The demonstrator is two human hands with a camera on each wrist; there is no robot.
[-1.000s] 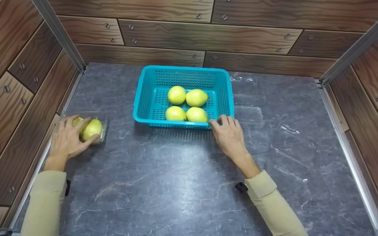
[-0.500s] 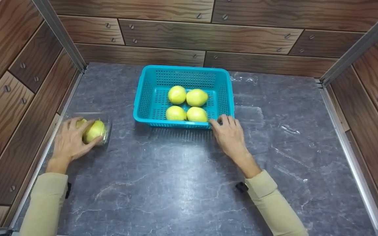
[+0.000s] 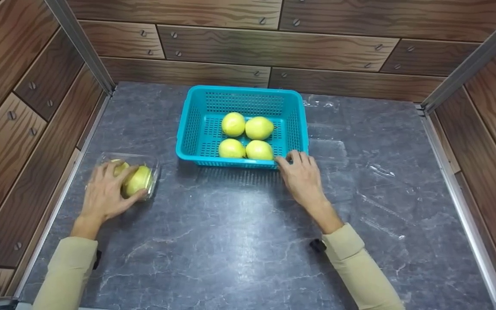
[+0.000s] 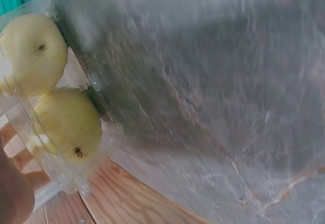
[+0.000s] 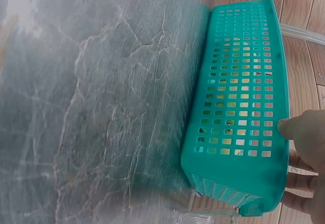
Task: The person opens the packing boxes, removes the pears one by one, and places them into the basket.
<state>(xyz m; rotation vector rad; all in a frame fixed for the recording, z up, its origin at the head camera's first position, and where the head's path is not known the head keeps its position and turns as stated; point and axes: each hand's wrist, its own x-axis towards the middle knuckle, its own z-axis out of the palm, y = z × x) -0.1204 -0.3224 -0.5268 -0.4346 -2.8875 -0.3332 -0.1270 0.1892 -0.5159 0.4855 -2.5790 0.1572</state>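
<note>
Left hand (image 3: pixel 103 193) slid clear container (image 3: pixel 151 172) right, basketward

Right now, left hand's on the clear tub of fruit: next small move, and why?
Probably slide the clear tub further toward the teal basket. The left hand grips it with two yellow fruits inside, apart from the basket, while the right hand steadies the basket's near corner.

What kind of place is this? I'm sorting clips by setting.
Probably a staged recording booth, not a real kitchen: printed wood-plank wall panels, bare metal corner posts, and a grey marble-look tabletop.
</note>
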